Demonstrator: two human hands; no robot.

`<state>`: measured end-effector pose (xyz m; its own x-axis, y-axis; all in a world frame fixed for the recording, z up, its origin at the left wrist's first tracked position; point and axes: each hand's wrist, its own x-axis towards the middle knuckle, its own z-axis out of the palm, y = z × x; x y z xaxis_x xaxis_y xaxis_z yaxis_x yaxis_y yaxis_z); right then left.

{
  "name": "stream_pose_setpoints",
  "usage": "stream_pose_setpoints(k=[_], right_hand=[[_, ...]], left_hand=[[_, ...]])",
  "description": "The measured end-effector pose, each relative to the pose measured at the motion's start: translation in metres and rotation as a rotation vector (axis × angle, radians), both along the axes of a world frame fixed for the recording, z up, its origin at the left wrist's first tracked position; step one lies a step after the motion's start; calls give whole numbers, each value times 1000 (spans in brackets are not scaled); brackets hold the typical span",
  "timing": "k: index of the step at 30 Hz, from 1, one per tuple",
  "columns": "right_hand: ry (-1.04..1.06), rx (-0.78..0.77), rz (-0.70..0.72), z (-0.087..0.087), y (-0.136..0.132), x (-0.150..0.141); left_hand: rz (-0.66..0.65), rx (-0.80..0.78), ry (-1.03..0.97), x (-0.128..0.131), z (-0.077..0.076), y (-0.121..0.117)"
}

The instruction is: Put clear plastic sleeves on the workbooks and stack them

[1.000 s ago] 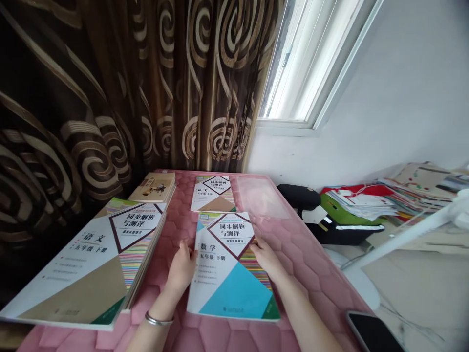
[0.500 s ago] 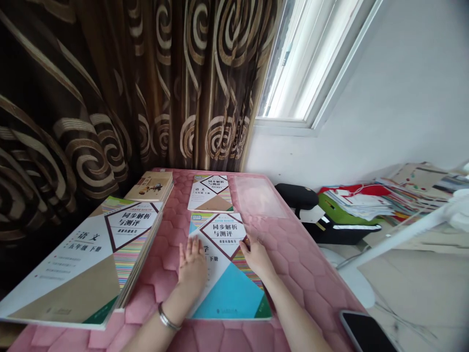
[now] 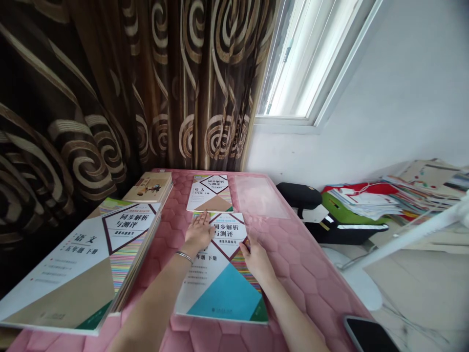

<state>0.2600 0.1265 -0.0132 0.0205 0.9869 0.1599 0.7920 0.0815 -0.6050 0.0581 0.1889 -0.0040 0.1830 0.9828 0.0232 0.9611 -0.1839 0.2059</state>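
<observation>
A blue-and-white workbook (image 3: 227,288) lies face up in front of me. My left hand (image 3: 200,232) rests flat over its upper left corner, fingers stretched toward the top edge, a silver bracelet on the wrist. At the right edge of the same workbook, my right hand (image 3: 256,252) has its thumb on the cover and its fingers along the side, gripping that edge. Just beyond lies a brown-and-white workbook (image 3: 208,193). Left of my left hand is a stack of larger-looking workbooks (image 3: 80,264), with a tan-covered book stack (image 3: 148,187) behind it.
The pink quilted table cover (image 3: 300,269) runs under everything, with a clear sheet (image 3: 260,195) at the back. A phone (image 3: 370,335) lies at the front right. Beyond the right edge are a white lamp (image 3: 399,242), a green-and-black bag (image 3: 351,220) and piled papers (image 3: 414,190).
My left hand has slid up from the workbook's left side to its upper left corner. The workbook's lower left part has shifted left slightly. My right hand stays at the right edge.
</observation>
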Motion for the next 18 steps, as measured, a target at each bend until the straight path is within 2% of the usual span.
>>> stream_pose_setpoints(k=[4, 8, 11, 13, 16, 18], right_hand=[[-57, -31, -3, 5, 0, -2], [-162, -79, 32, 11, -2, 0], [-296, -110, 24, 23, -3, 4], [-379, -48, 40, 35, 2, 0], [-390, 81, 186, 49, 17, -27], [-350, 112, 371, 49, 32, -53]], left_hand=[[58, 16, 32, -17, 2, -8], [97, 29, 59, -17, -2, -15], [90, 27, 57, -16, -3, -17], [81, 29, 54, -16, -3, -16], [71, 37, 51, -17, -2, -16], [63, 27, 53, -18, -2, -16]])
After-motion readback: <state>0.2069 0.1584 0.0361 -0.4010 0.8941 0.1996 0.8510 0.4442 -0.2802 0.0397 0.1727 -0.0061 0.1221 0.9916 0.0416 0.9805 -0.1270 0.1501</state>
